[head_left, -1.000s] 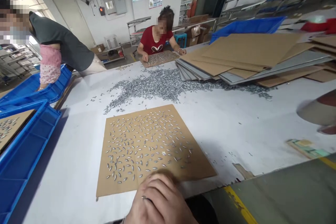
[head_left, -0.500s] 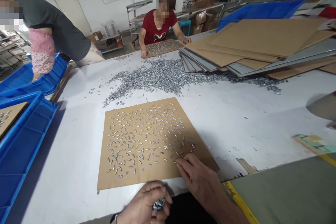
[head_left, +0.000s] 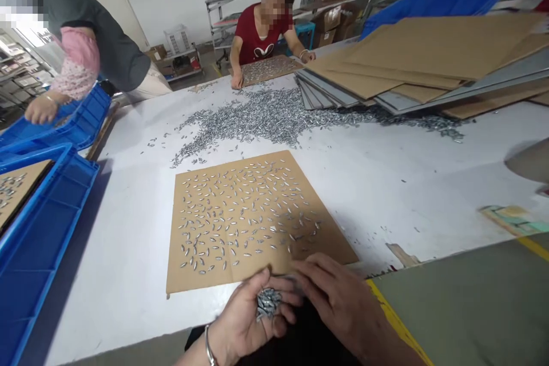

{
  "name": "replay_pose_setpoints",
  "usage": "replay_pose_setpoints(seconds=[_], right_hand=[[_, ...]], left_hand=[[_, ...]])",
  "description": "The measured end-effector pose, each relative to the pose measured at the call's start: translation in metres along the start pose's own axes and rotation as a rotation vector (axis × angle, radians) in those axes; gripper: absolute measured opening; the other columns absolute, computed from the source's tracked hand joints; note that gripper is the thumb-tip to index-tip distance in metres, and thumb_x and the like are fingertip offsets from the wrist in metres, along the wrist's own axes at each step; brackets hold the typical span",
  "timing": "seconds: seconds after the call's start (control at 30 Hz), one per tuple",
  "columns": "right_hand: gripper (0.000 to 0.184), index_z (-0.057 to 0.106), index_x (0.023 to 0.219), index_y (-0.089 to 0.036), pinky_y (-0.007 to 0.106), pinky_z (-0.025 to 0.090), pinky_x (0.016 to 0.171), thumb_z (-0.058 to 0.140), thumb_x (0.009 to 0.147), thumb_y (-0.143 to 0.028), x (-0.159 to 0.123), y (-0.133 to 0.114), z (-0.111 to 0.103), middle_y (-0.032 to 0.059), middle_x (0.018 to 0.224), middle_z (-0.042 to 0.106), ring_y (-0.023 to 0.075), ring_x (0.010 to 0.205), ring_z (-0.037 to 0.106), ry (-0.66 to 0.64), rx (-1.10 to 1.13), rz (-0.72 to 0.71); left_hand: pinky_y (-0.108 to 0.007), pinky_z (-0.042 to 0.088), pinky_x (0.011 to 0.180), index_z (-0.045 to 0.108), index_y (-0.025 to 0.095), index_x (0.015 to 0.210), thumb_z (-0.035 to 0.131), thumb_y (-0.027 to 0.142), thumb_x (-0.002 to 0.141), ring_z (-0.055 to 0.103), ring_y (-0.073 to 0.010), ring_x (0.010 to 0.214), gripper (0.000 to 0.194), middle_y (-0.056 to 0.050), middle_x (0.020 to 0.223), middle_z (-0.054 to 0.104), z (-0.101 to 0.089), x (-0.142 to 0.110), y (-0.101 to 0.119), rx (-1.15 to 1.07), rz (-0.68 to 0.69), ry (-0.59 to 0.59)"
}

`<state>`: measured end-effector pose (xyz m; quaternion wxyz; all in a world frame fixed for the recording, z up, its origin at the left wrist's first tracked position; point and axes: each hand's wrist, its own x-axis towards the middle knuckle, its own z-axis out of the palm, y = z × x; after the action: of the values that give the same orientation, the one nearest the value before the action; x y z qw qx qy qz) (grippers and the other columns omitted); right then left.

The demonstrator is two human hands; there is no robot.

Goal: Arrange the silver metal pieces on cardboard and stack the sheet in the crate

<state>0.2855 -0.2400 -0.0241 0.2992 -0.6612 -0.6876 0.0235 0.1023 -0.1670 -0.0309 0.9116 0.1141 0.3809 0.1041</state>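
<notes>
Cupped palm up below the cardboard's near edge, my left hand [head_left: 261, 311] holds a small heap of spindle-shaped metal pieces [head_left: 268, 302]. My right hand [head_left: 332, 291] is just to its right, back upward, with its blurred fingertips close to the left fingers. Whether anything is between those fingertips I cannot make out. In front of both hands a brown cardboard sheet [head_left: 253, 267] lies flat on the white table, with many of the same silvery pieces spread singly over it. A bracelet [head_left: 209, 344] circles my left wrist.
A large loose pile of metal pieces [head_left: 257, 117] lies beyond the sheet. Stacked cardboard sheets [head_left: 429, 48] stand at the back right. Blue crates [head_left: 51, 251] line the left side. One person in red [head_left: 263, 34] works opposite; another person [head_left: 98, 34] leans over a crate.
My right hand has left the cardboard and come back beside my left hand. The left hand has opened wider, showing more of its pieces. The person at left has raised a hand from the crate.
</notes>
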Motion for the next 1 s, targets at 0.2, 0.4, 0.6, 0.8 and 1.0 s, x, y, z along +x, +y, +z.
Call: replay_pose_setpoints(seconds=[0.2, 0.4, 0.6, 0.8, 1.0], right_hand=[[0.026, 0.07, 0.103, -0.026, 0.033, 0.044, 0.08, 0.048, 0.1, -0.013, -0.018, -0.027, 0.009, 0.0011, 0.092, 0.073, 0.0182, 0.083, 0.063, -0.021, 0.115, -0.056], [0.019, 0.062, 0.085, -0.024, 0.033, 0.04, 0.076, 0.052, 0.092, -0.009, -0.032, -0.022, 0.019, -0.0011, 0.077, 0.066, 0.0181, 0.074, 0.059, 0.016, 0.048, -0.071], [0.021, 0.059, 0.093, -0.024, 0.029, 0.048, 0.072, 0.041, 0.102, -0.018, -0.035, -0.009, 0.007, 0.0002, 0.082, 0.069, 0.0161, 0.075, 0.065, 0.092, 0.125, 0.035], [0.021, 0.06, 0.087, -0.025, 0.03, 0.048, 0.063, 0.045, 0.101, -0.027, -0.019, 0.049, 0.003, 0.0012, 0.08, 0.071, 0.0177, 0.07, 0.068, 0.168, -0.026, 0.265], [0.02, 0.058, 0.077, -0.026, 0.031, 0.043, 0.06, 0.051, 0.095, -0.024, 0.003, 0.08, 0.017, 0.0014, 0.077, 0.07, 0.0211, 0.071, 0.067, 0.086, -0.203, 0.368]], left_hand=[[-0.033, 0.056, 0.073, 0.07, 0.009, 0.091, 0.068, 0.037, 0.094, 0.069, -0.0176, 0.068, 0.028, -0.007, 0.077, 0.072, 0.011, 0.009, -0.009, -0.155, 0.006, -0.019], [-0.033, 0.055, 0.076, 0.069, 0.009, 0.084, 0.071, 0.032, 0.09, 0.069, -0.0183, 0.071, 0.024, -0.008, 0.077, 0.073, 0.016, 0.009, -0.016, -0.126, -0.052, 0.002], [-0.03, 0.053, 0.066, 0.072, 0.008, 0.093, 0.08, 0.026, 0.08, 0.069, -0.0189, 0.07, 0.023, -0.01, 0.083, 0.074, 0.017, 0.011, -0.018, 0.007, 0.04, -0.029], [-0.021, 0.044, 0.054, 0.076, 0.007, 0.09, 0.084, 0.033, 0.073, 0.064, -0.0126, 0.062, 0.032, -0.01, 0.079, 0.072, 0.021, 0.008, -0.013, 0.129, -0.035, -0.009], [-0.024, 0.034, 0.048, 0.077, 0.011, 0.088, 0.084, 0.028, 0.062, 0.062, -0.0163, 0.056, 0.032, -0.011, 0.074, 0.074, 0.01, 0.019, -0.015, 0.214, 0.067, 0.04]])
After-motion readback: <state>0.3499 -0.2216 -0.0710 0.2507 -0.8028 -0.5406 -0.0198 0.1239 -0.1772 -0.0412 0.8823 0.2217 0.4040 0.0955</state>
